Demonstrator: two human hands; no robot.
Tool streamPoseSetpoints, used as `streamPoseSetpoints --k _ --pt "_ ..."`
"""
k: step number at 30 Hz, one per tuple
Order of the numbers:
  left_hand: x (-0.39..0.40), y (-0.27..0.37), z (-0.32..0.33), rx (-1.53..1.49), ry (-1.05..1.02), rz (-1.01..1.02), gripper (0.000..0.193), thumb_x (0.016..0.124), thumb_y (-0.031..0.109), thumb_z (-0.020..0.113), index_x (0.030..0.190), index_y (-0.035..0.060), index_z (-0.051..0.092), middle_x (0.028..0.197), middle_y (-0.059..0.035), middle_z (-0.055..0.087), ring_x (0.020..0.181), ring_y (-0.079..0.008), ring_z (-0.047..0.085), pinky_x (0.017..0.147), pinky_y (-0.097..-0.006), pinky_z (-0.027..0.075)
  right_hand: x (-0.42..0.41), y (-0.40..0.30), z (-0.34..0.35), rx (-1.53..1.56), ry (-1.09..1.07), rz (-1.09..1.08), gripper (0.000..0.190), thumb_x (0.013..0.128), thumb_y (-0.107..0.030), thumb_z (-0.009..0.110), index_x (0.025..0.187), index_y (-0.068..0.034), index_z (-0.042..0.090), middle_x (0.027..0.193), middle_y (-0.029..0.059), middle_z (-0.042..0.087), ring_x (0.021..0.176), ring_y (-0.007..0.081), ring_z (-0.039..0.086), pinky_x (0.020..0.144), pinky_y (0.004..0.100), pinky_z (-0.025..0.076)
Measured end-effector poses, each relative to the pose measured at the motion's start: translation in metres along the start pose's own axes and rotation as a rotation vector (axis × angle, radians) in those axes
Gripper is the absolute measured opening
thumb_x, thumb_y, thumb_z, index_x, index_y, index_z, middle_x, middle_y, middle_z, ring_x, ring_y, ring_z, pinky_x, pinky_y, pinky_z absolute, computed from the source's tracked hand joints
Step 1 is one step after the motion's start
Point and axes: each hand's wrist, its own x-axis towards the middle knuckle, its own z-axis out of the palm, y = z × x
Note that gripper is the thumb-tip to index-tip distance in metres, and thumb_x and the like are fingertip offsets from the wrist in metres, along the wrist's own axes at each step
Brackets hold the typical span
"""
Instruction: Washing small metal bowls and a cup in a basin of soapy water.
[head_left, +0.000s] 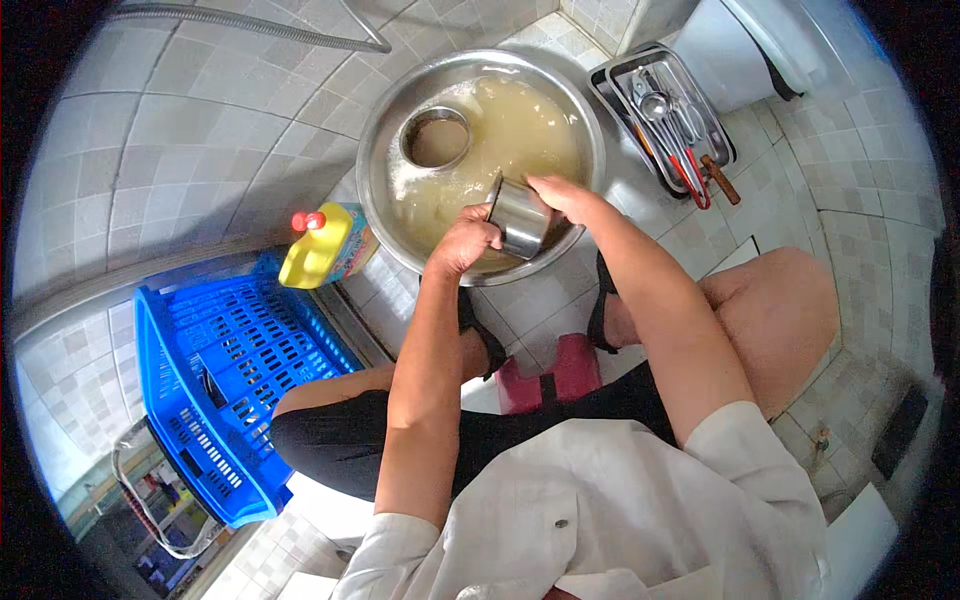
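Observation:
A stainless steel pot (519, 219) is tilted on its side over the near rim of a wide metal basin (367, 169). My left hand (469, 238) grips its left edge, with the thumb on the outer wall. My right hand (559, 198) is against the pot's right side; some of its fingers are hidden. Cloudy yellowish water (517, 135) with patches of foam fills much of the basin. A second round metal container (437, 139) sits in that water at the far left, its open top upward and cloudy liquid inside.
A yellow detergent jug (319, 251) with a red cap stands left of the basin, near a blue plastic crate (247, 352). Metal trays (621, 75) hold ladles and other utensils at the right. A pink stool (551, 379) is between my feet. A metal hose (247, 24) crosses the tiled wall.

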Motion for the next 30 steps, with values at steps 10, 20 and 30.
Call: streamPoseSetpoints --k 10,20,30 --pt "0.010 -0.054 -0.034 -0.707 0.382 -0.110 0.031 0.079 0.008 0.055 0.109 0.0015 0.054 0.101 -0.0128 0.061 0.088 -0.0278 0.060 0.085 -0.0401 0.047 0.013 0.000 0.021 -0.176 0.631 0.045 0.024 0.081 -0.005 0.046 0.099 0.003 0.060 0.081 0.0196 0.063 0.072 0.0267 0.065 0.054 0.0357 0.051" --pt "0.020 -0.071 -0.030 -1.192 0.321 0.051 0.042 0.092 0.039 0.043 0.112 0.0040 0.056 0.106 -0.0133 0.061 0.099 -0.0292 0.057 0.090 -0.0427 0.044 -0.039 -0.039 0.134 -0.062 0.420 -0.311 0.048 0.088 -0.030 0.046 0.116 0.009 0.050 0.125 0.0330 0.042 0.116 0.0449 0.044 0.100 0.0473 0.034" --pt "-0.001 -0.029 0.026 -1.259 0.357 0.135 0.044 0.097 0.037 0.037 0.124 0.0042 0.047 0.123 -0.0131 0.055 0.113 -0.0308 0.052 0.098 -0.0478 0.038 -0.033 -0.022 0.090 1.063 0.323 0.186 0.083 0.086 -0.071 0.020 0.102 0.000 0.058 0.095 0.0151 0.060 0.092 0.0296 0.054 0.080 0.0411 0.041"
